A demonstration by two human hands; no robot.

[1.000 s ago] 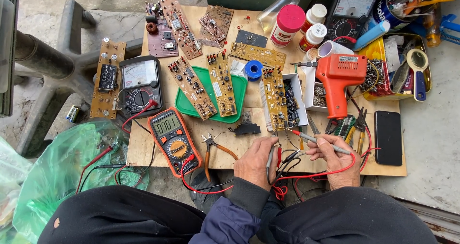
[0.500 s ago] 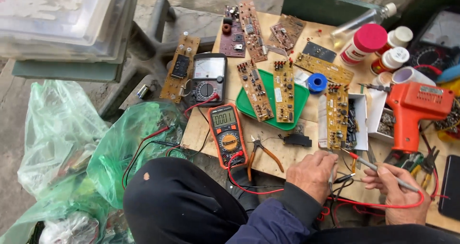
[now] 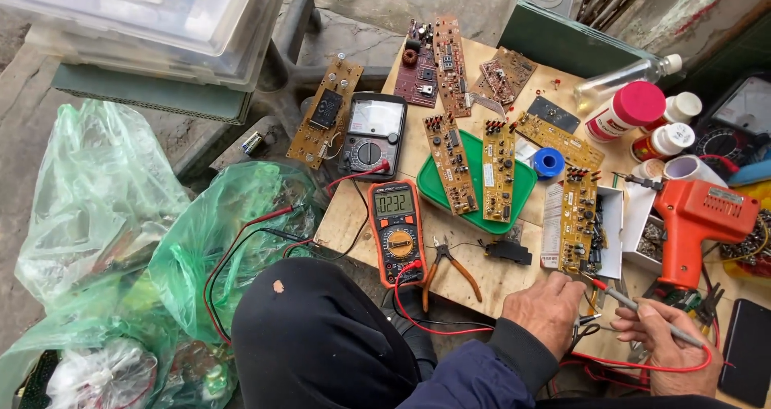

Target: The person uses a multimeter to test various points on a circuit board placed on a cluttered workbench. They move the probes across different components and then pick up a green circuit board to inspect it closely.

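We see the right hand (image 3: 671, 346) closed around a thin probe (image 3: 642, 309) with a red tip, held like a pen and angled up toward the left, its red lead (image 3: 642, 366) looping under the wrist. The probe tip sits near the lower end of a yellow circuit board (image 3: 580, 220) that leans across a small white box (image 3: 614, 216). The left hand (image 3: 550, 309) rests knuckles-up just beside the right one, fingers curled over something small and metallic; we cannot tell what it grips.

Left of the hands, on the wooden worktop (image 3: 482, 276), lie a small black part (image 3: 507, 252), orange-handled pliers (image 3: 450, 266) and an orange digital multimeter (image 3: 397, 231) with red and black leads plugged in. Above them a green tray (image 3: 522, 186) holds two long circuit boards side by side. A blue spool (image 3: 549, 162) sits just beside the tray.

To the right stands an orange soldering gun (image 3: 695, 224), and behind it a white jar with a red lid (image 3: 622, 110) and smaller white pots. An analogue meter (image 3: 373, 134) sits at the worktop's left edge. Beyond that edge, green plastic bags (image 3: 201, 240) hold tangled wires and parts, and clear lidded bins (image 3: 152, 20) are stacked farther back.
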